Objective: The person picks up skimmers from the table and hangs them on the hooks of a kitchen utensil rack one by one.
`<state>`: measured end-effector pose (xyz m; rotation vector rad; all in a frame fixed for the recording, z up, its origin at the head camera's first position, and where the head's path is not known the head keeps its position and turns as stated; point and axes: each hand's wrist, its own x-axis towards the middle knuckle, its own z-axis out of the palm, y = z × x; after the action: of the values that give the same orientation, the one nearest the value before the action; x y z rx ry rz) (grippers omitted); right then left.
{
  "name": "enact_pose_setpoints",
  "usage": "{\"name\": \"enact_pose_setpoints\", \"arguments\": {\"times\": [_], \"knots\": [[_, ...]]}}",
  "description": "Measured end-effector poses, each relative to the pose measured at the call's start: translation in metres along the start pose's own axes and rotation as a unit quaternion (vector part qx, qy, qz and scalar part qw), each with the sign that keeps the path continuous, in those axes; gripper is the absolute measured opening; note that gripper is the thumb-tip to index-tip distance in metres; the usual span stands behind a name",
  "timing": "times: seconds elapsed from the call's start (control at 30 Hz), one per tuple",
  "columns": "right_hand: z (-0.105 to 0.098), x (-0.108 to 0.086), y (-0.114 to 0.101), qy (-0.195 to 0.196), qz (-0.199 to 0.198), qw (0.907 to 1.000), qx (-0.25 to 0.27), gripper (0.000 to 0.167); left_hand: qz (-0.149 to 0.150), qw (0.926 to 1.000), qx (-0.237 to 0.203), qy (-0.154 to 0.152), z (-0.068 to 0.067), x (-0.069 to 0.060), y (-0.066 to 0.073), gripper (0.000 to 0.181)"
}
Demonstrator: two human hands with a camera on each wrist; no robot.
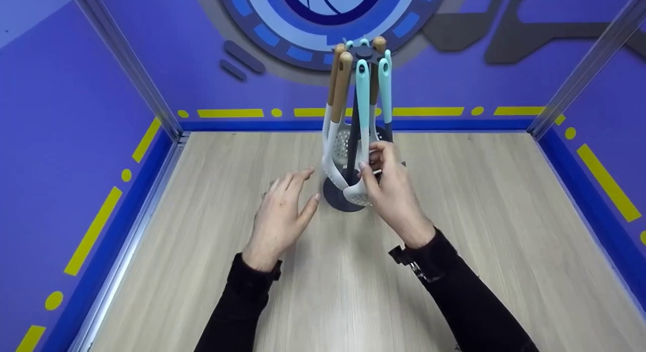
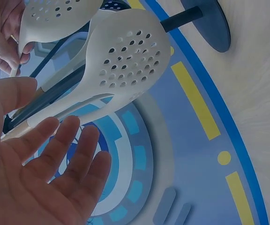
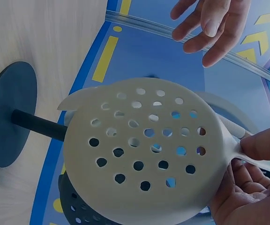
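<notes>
My right hand [image 1: 396, 190] pinches the pale neck of a skimmer [image 3: 142, 140] with a mint handle [image 1: 362, 87]. The skimmer's round perforated bowl hangs low at the front of a dark utensil stand [image 1: 330, 198]. Its handle top is still at the stand's upper ring; whether it is hooked there is hard to tell. To the left of the stand, my left hand [image 1: 280, 218] is held with its fingers spread and grips nothing. In the left wrist view, another white perforated skimmer [image 2: 125, 49] hangs near those fingers.
Wooden-handled utensils [image 1: 342, 84] hang on the stand's left side. Another mint-handled utensil [image 1: 385, 92] with a dark neck hangs at its right. The stand is on a wood-grain table [image 1: 202, 271], with blue patterned panels [image 1: 166, 64] behind and at both sides.
</notes>
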<state>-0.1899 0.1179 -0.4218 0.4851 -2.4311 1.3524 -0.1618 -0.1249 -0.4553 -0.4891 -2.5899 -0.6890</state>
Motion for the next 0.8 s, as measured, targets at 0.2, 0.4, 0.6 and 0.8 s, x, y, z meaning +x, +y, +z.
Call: {"name": "enact_pose_setpoints", "arguments": {"times": [0.2, 0.4, 0.6, 0.8], "knots": [[0.0013, 0.0002, 0.002, 0.002, -0.001, 1.0, 0.002, 0.035, -0.006, 1.0, 0.001, -0.002, 0.0017, -0.0013, -0.001, 0.052], [0.0016, -0.0017, 0.0032, -0.005, 0.001, 0.9999, -0.009, 0.038, -0.008, 1.0, 0.003, -0.004, 0.0025, -0.0017, -0.0018, 0.052], [0.001, -0.0029, 0.0063, -0.001, -0.023, 0.9992, -0.032, 0.039, -0.009, 0.9999, 0.004, -0.007, 0.0039, -0.0021, -0.0027, 0.051], [-0.0023, -0.0054, 0.0076, 0.012, -0.048, 0.9975, -0.051, 0.038, -0.012, 0.9999, 0.001, -0.011, 0.0045, -0.0021, -0.0034, 0.052]]}}
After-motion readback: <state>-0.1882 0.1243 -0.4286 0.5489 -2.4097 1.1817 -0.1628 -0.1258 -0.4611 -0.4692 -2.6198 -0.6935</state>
